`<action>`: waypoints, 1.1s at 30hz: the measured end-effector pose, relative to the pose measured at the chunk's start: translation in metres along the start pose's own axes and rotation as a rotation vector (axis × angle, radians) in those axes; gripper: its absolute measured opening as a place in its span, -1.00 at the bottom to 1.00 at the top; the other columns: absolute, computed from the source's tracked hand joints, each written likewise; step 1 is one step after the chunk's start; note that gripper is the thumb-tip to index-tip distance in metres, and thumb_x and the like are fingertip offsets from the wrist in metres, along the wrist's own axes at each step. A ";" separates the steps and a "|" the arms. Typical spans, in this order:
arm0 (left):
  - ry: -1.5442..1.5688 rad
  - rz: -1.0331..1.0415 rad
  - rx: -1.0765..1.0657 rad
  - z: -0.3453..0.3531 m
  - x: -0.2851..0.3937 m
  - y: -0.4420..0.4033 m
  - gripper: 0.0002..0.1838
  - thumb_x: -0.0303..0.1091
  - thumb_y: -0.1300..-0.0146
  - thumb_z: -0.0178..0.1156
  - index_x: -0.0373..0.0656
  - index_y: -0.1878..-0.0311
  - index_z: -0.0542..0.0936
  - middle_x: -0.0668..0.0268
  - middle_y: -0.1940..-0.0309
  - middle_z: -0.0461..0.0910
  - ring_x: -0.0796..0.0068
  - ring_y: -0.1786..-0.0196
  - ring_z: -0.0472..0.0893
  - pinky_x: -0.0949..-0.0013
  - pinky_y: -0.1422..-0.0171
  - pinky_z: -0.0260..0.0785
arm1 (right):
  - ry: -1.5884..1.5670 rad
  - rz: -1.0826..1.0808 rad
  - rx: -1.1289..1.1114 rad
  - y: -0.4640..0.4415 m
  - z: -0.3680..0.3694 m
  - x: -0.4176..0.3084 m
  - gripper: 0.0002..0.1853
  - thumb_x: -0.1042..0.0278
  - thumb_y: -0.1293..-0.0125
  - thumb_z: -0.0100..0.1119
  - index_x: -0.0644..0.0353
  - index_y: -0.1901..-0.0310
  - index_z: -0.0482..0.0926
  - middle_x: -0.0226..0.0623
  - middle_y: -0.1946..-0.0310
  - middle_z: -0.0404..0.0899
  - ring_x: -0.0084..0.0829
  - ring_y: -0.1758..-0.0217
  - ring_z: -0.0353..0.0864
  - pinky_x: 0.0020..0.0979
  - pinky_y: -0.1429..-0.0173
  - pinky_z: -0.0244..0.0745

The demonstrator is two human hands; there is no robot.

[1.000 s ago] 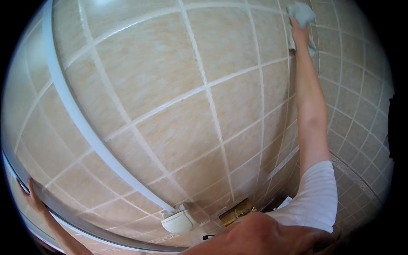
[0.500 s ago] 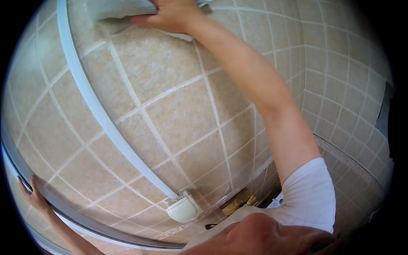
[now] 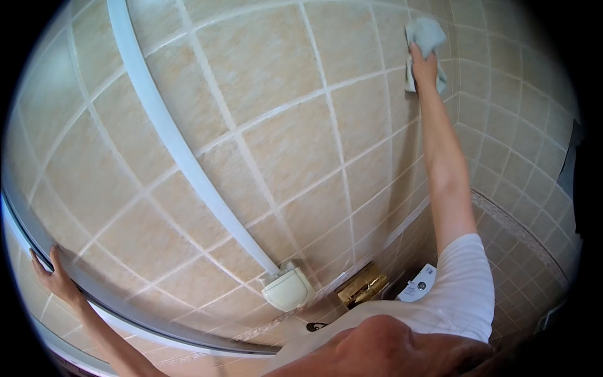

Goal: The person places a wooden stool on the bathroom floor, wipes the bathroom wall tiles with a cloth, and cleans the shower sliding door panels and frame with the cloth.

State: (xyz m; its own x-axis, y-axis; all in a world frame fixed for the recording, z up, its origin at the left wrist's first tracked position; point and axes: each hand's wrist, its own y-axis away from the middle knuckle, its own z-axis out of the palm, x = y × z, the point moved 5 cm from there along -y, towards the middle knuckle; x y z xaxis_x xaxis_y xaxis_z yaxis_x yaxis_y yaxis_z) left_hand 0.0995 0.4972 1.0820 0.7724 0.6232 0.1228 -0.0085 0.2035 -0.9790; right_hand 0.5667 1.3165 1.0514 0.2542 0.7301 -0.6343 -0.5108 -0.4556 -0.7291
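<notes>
Stretched far up the wall, my right hand [image 3: 425,68] presses a pale cloth [image 3: 428,36] against the tiles near the room corner. The fingers are closed on the cloth, which bunches above the hand and hangs beside it. At the lower left, my left hand [image 3: 58,284] grips the long grey and white frame [image 3: 119,317], fingers hooked over its edge. Beige tiles [image 3: 264,56] with light grout lie between the two hands.
A white strip of trunking [image 3: 176,144] runs down the wall to a cream plastic box [image 3: 289,290]. Below are a gold-coloured metal fixture [image 3: 363,286] and a white item with a round button [image 3: 419,284]. A second tiled wall [image 3: 502,119] meets this one at right.
My right hand has swept the cloth from the upper left across to the right, near the corner, and the arm is straighter. My left hand stays on the frame.
</notes>
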 end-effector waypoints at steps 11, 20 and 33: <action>-0.190 0.526 0.042 0.045 0.162 0.007 -0.41 -0.12 -0.34 0.01 -0.03 -0.41 0.25 0.04 -0.44 0.10 0.02 -0.47 0.09 0.03 -0.49 -0.08 | -0.321 -0.870 -0.015 0.110 0.021 -0.350 -0.32 -0.07 -0.01 0.32 0.13 -0.15 0.47 -0.12 -0.22 0.37 -0.04 -0.34 0.21 -0.01 -0.35 0.06; 0.359 0.596 -0.081 0.122 0.295 0.003 -0.42 -0.08 -0.35 -0.10 -0.10 -0.38 0.29 0.02 -0.42 0.13 -0.03 -0.43 0.15 0.07 -0.47 -0.06 | -0.489 -1.051 -0.316 0.225 -0.012 -0.351 -0.31 0.11 0.08 0.39 -0.02 -0.18 0.47 -0.19 -0.26 0.33 -0.04 -0.42 0.12 0.01 -0.38 0.04; 0.090 0.576 -0.085 0.141 0.314 0.015 -0.40 0.02 -0.39 -0.16 0.02 -0.43 0.21 0.05 -0.43 0.13 0.00 -0.47 0.09 -0.15 -0.45 -0.21 | -0.565 -1.254 -1.076 0.383 -0.063 -0.189 -0.12 0.38 0.19 0.39 -0.34 -0.30 0.33 -0.45 -0.45 0.09 -0.18 -0.42 0.19 0.05 -0.34 0.19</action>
State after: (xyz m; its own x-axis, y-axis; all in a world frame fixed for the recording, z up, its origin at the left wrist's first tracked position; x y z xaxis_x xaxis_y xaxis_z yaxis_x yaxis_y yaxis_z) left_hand 0.2520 0.8022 1.1289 0.7096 0.5477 -0.4433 -0.3947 -0.2122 -0.8940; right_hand 0.3742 0.9714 0.8758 -0.3781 0.8405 0.3881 0.5398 0.5407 -0.6451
